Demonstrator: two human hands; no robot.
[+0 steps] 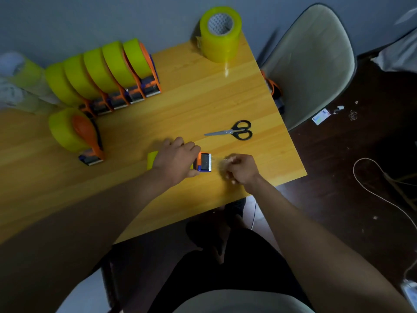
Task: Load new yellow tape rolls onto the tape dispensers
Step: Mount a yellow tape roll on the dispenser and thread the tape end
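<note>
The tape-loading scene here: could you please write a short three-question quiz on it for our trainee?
1. True or false: the scissors lie closed on the table.
2. Which hand grips the dispenser being loaded: A left, B right?
3. What stands upright at the table's far corner?

Key:
1. True.
2. A: the left hand grips it; the right hand pinches the pulled-out tape end.
3. A stack of yellow tape rolls.

Seven loaded dispensers point(204, 162); one tape stack point(220, 33); one scissors point(234, 131); one chair point(311, 64).
</note>
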